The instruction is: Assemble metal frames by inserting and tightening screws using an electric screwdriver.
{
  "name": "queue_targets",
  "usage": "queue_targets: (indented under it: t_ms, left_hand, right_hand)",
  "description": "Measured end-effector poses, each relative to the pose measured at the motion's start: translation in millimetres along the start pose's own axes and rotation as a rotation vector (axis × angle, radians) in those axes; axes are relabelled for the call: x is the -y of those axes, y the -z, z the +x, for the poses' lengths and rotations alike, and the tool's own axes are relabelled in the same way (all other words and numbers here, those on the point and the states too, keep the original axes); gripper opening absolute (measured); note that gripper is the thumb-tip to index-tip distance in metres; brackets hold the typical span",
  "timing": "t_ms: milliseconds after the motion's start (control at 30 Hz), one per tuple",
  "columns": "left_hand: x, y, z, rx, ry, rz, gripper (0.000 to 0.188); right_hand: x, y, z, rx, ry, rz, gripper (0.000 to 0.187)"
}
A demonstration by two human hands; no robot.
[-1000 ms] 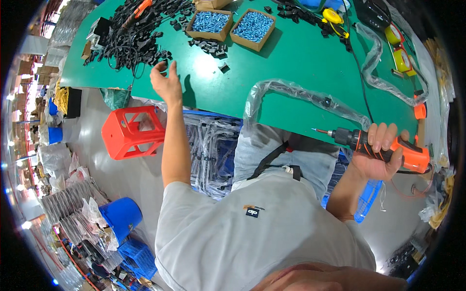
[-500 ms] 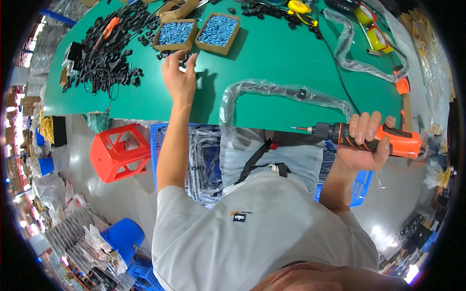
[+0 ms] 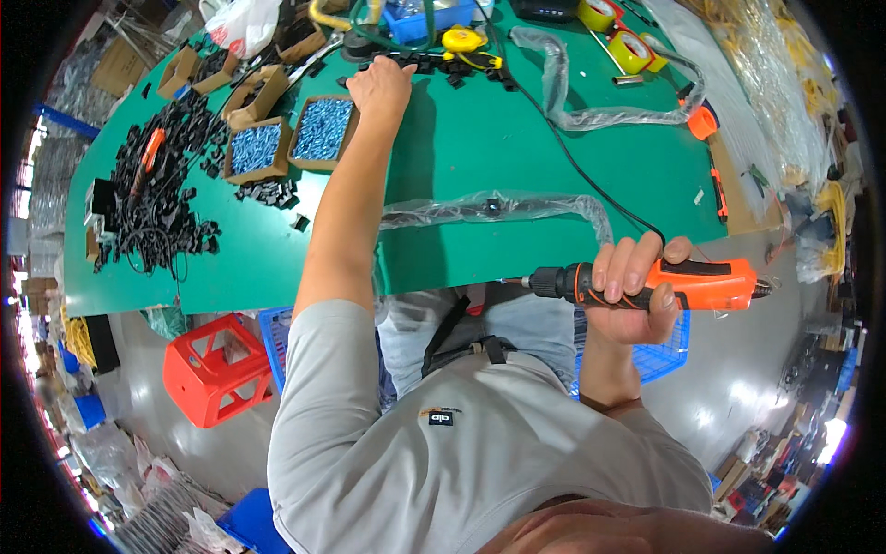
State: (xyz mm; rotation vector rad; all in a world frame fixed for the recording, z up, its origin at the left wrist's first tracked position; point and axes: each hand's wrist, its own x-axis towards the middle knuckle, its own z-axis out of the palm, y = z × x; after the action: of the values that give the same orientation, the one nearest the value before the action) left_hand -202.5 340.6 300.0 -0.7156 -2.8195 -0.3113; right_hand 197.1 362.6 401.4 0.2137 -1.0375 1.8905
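Note:
My right hand [image 3: 637, 291] is wrapped around an orange and black electric screwdriver [image 3: 706, 284], held level in front of the table edge with its bit toward the left. My left hand [image 3: 380, 88] reaches far over the table to a row of small black parts [image 3: 420, 63]. Its thumb and forefinger look apart; the other fingertips are hidden. Across the near part of the table lies a bent tube in clear plastic wrap [image 3: 452, 212], with a small black piece [image 3: 493, 207] on it. My left forearm partly covers the tube's left end.
Left of my forearm stand cardboard boxes of blue screws [image 3: 323, 129] beside a heap of black parts [image 3: 152, 194]. A second wrapped tube [image 3: 600, 120], yellow tape rolls [image 3: 629, 54] and a yellow tape measure [image 3: 463, 40] lie farther back. A dark cord [image 3: 577, 166] crosses the table. A red stool [image 3: 217, 369] stands lower left.
My left hand has moved from beside the screw boxes to the black parts farther back and right. My right hand still grips the screwdriver, now a little lower and left. The view has shifted.

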Motion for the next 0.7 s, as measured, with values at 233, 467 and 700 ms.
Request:
queue_targets:
  t_ms: [233,467,700]
  left_hand:
    - [10.4,-21.6,4.1,0.006,0.019,0.009,0.040]
    - [43.3,82.7,-116.5,-0.141,-0.083,-0.693,0.041]
    - [117.5,96.9,-318.0,-0.215,0.329,-1.024,0.026]
  right_hand:
    - [8.5,4.8,-2.1,0.015,-0.004,-0.030,0.037]
    - [2.4,0.7,-1.4,0.123,-0.062,-0.023,0.038]
    - [-16.0,-34.3,-9.3,0.273,-0.223,-0.088,0.044]
